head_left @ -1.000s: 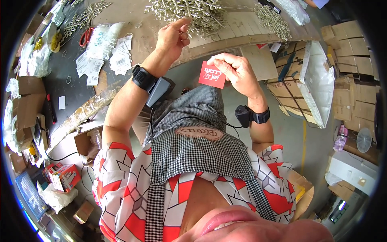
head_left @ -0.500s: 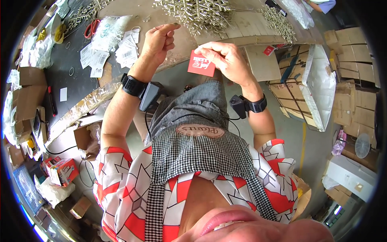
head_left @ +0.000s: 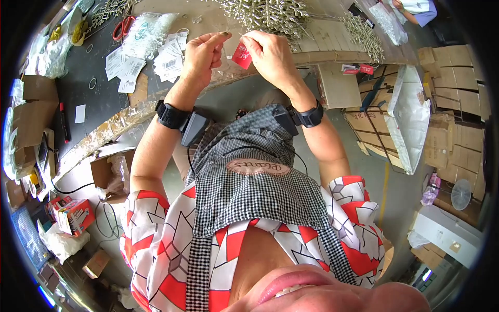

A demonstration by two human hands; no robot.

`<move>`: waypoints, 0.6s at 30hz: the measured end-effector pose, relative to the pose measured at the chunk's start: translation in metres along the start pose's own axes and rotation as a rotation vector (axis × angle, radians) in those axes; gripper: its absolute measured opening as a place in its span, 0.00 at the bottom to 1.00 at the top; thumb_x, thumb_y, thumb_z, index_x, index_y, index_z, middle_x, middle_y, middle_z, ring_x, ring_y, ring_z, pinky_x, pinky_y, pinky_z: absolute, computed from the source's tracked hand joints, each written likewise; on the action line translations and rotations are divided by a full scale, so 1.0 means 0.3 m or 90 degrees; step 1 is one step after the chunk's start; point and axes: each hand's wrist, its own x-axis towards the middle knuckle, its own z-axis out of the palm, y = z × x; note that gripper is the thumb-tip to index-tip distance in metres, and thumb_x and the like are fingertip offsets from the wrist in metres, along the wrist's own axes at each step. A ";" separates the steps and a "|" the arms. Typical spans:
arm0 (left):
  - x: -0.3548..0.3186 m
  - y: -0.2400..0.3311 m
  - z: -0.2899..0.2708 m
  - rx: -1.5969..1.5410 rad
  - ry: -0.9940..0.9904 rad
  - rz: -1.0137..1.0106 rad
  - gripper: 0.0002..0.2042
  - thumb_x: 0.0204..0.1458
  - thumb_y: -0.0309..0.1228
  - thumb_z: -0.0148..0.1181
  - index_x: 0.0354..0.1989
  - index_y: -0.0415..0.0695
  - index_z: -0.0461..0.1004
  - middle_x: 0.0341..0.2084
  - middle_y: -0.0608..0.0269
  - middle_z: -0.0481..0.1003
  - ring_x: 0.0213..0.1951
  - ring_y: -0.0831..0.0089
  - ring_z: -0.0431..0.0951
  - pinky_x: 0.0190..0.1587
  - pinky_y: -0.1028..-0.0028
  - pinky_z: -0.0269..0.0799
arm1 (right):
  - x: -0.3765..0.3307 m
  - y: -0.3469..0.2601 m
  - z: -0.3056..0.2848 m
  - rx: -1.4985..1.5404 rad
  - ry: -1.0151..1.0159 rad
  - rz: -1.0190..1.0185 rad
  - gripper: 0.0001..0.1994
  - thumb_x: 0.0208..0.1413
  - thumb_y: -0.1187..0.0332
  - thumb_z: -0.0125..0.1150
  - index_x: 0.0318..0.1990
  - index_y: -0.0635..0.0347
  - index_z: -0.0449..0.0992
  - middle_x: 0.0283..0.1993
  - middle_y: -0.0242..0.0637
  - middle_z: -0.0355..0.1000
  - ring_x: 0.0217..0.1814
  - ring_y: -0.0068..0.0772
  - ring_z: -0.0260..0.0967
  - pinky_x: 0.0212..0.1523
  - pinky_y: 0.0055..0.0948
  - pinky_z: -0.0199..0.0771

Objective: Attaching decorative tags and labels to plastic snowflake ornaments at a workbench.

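Note:
My right hand (head_left: 270, 52) pinches a small red paper tag (head_left: 241, 55) over the near edge of the workbench (head_left: 99, 99). My left hand (head_left: 204, 52) is raised beside it, thumb and forefinger pinched together close to the tag's left side; something thin like a thread may be between them, too fine to make out. Both hands are almost touching. Just beyond them lies a heap of silvery glitter snowflake ornaments (head_left: 270, 13). Each wrist wears a black band with a small black device.
White barcode labels (head_left: 125, 65) and a clear bag (head_left: 148, 31) lie on the dark mat at left, with red scissors (head_left: 123, 26) behind. More red tags (head_left: 359, 68) rest at right. Cardboard boxes (head_left: 457, 99) stack on the right; a person's sleeve (head_left: 416, 10) shows at top right.
Both hands rose toward the bench and came together. The red tag went up with my right hand, and my left hand closed in on it.

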 end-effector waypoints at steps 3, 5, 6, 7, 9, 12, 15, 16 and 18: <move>-0.002 0.004 0.015 0.005 0.006 0.024 0.05 0.47 0.28 0.61 0.24 0.40 0.74 0.14 0.76 0.61 0.14 0.88 0.54 0.15 0.84 0.47 | 0.029 0.007 0.019 -0.039 0.007 -0.005 0.07 0.54 0.69 0.54 0.29 0.63 0.74 0.22 0.46 0.70 0.23 0.47 0.70 0.24 0.34 0.68; 0.003 -0.008 0.017 0.025 0.017 0.037 0.05 0.47 0.28 0.61 0.24 0.40 0.75 0.14 0.76 0.62 0.14 0.88 0.54 0.15 0.84 0.47 | 0.038 0.017 0.031 -0.040 0.006 0.000 0.07 0.53 0.69 0.54 0.29 0.62 0.74 0.22 0.46 0.70 0.24 0.47 0.70 0.24 0.35 0.68; 0.006 -0.013 0.019 0.044 0.026 0.050 0.06 0.47 0.29 0.62 0.25 0.40 0.76 0.14 0.76 0.62 0.14 0.88 0.55 0.15 0.84 0.48 | 0.041 0.022 0.036 -0.041 0.006 0.007 0.07 0.53 0.69 0.54 0.28 0.62 0.73 0.22 0.46 0.70 0.24 0.47 0.70 0.25 0.36 0.68; 0.006 -0.013 0.023 0.045 0.025 0.050 0.06 0.47 0.29 0.62 0.25 0.40 0.76 0.14 0.76 0.62 0.14 0.88 0.55 0.15 0.84 0.48 | 0.045 0.023 0.039 -0.041 0.007 0.007 0.07 0.53 0.69 0.54 0.28 0.62 0.73 0.22 0.46 0.70 0.24 0.47 0.70 0.25 0.36 0.68; 0.004 -0.012 0.033 0.070 0.039 0.067 0.07 0.47 0.30 0.62 0.28 0.39 0.77 0.14 0.76 0.63 0.15 0.88 0.57 0.15 0.84 0.50 | 0.052 0.028 0.043 -0.062 0.017 0.003 0.07 0.52 0.69 0.54 0.27 0.61 0.73 0.22 0.46 0.70 0.24 0.48 0.70 0.25 0.37 0.68; 0.007 -0.033 0.041 0.105 0.056 0.087 0.08 0.47 0.30 0.61 0.32 0.39 0.78 0.15 0.74 0.67 0.16 0.88 0.60 0.16 0.85 0.53 | 0.054 0.052 0.043 -0.078 0.016 -0.001 0.07 0.52 0.69 0.54 0.26 0.61 0.73 0.21 0.45 0.70 0.24 0.48 0.70 0.25 0.37 0.68; 0.014 -0.048 0.038 0.189 0.069 0.145 0.08 0.47 0.29 0.61 0.32 0.37 0.79 0.17 0.71 0.71 0.18 0.86 0.64 0.19 0.84 0.60 | 0.056 0.057 0.044 -0.092 0.011 -0.013 0.07 0.52 0.69 0.54 0.26 0.61 0.72 0.20 0.44 0.70 0.24 0.47 0.70 0.25 0.38 0.69; 0.016 -0.056 0.039 0.189 0.070 0.145 0.08 0.47 0.29 0.61 0.32 0.37 0.79 0.17 0.71 0.71 0.18 0.86 0.64 0.19 0.84 0.60 | 0.056 0.054 0.043 -0.092 0.011 -0.013 0.07 0.52 0.69 0.54 0.26 0.61 0.72 0.20 0.44 0.70 0.24 0.47 0.70 0.25 0.38 0.69; 0.018 -0.070 0.042 0.317 0.089 0.341 0.08 0.48 0.28 0.59 0.33 0.36 0.78 0.18 0.66 0.75 0.20 0.83 0.69 0.24 0.82 0.66 | 0.052 0.046 0.040 -0.065 -0.004 -0.030 0.07 0.53 0.68 0.53 0.27 0.61 0.72 0.20 0.44 0.69 0.24 0.47 0.70 0.24 0.38 0.69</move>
